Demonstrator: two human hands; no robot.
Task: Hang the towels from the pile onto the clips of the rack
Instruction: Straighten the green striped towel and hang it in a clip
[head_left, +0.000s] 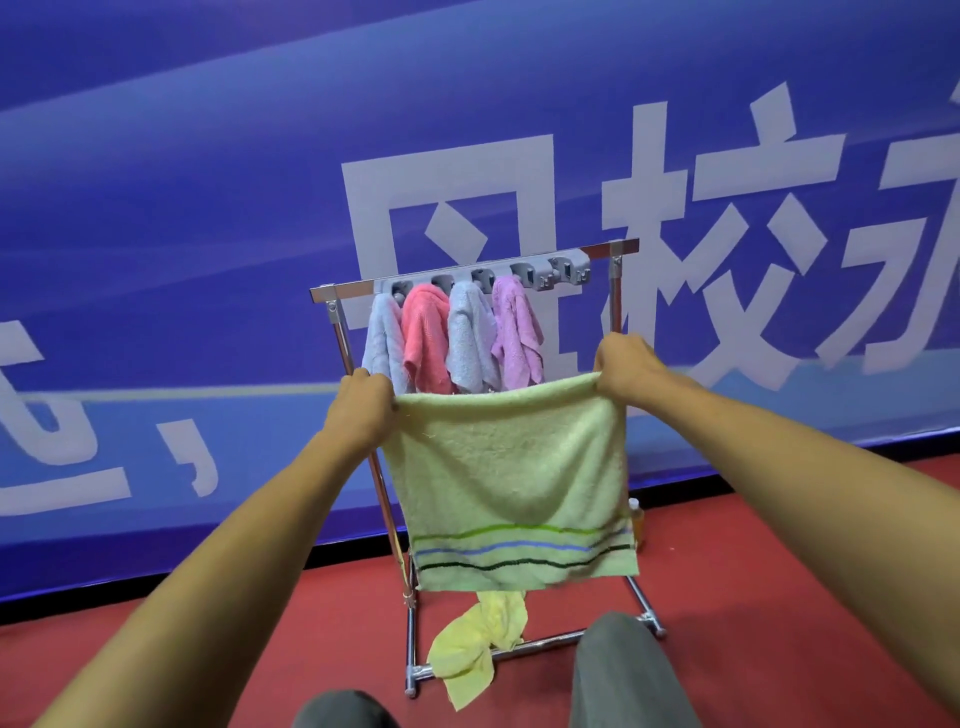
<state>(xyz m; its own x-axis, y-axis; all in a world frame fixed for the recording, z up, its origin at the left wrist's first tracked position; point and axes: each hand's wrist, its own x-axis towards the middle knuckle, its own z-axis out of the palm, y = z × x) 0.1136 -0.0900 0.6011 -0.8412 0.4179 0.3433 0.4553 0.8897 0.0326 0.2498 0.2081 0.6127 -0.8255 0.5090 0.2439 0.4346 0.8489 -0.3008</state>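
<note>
I hold a pale green towel with striped lower edge spread out in front of the rack. My left hand grips its top left corner and my right hand grips its top right corner. Behind it stands a chrome rack with a grey clip strip under its top bar. Several towels hang from the clips: light blue, coral pink, grey-blue and lilac. The two rightmost clips hold nothing. A yellow towel lies on the rack's base.
A blue banner wall with large white characters stands right behind the rack. The floor is red. A small bottle sits by the rack's right leg. My knees show at the bottom edge.
</note>
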